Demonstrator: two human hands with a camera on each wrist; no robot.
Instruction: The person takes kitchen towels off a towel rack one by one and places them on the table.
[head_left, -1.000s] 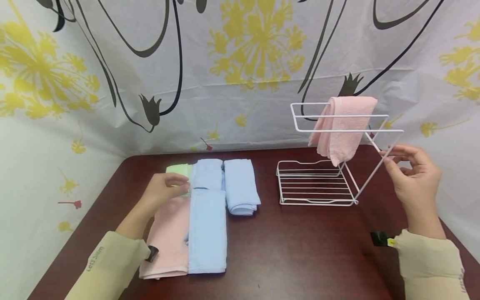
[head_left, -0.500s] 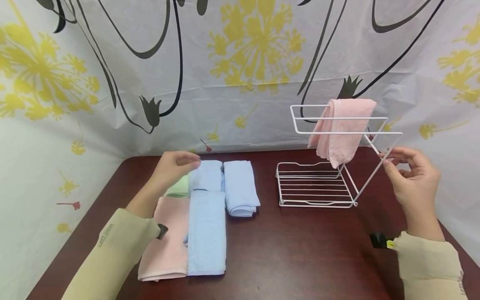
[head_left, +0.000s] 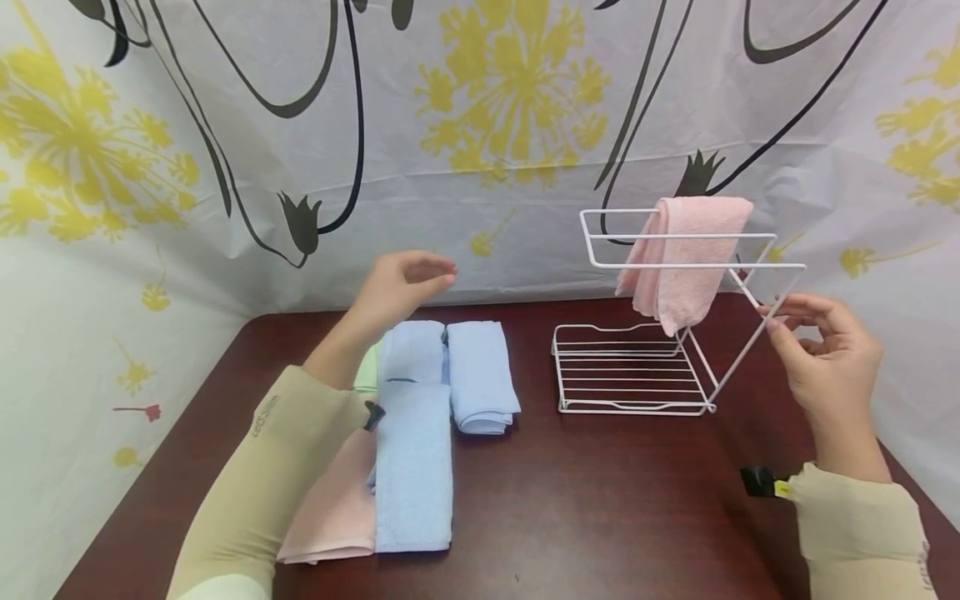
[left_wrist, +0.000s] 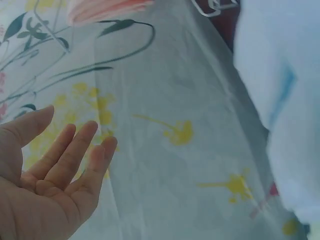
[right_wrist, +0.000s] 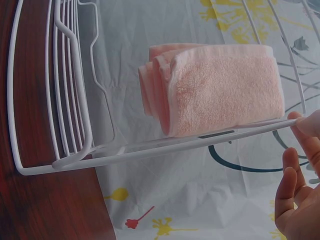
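Observation:
My left hand [head_left: 405, 287] hovers above the folded towels, thumb and fingers apart and holding nothing. The left wrist view shows the same hand [left_wrist: 60, 190] with a bare palm. My right hand [head_left: 832, 350] pinches the slanted side bar of a white wire rack [head_left: 622, 266] between thumb and fingertips. Over the rack's upper bars hangs a folded pink towel [head_left: 705, 250], also large in the right wrist view [right_wrist: 225, 92]. Folded blue towels [head_left: 414, 475] lie on the left of the table, beside a green towel [head_left: 367, 371] and a larger pink towel [head_left: 341, 508], both partly hidden by my left arm.
The dark red table [head_left: 585, 500] reaches back to a white patterned curtain [head_left: 375, 200]. Another blue towel [head_left: 482, 375] lies between the stack and the rack. A pale blurred shape [left_wrist: 285, 100] fills the right of the left wrist view.
My left hand has risen from beside the green towel and moved right and away, above the blue towels. My right hand stays on the rack, and the hung pink towel keeps its place.

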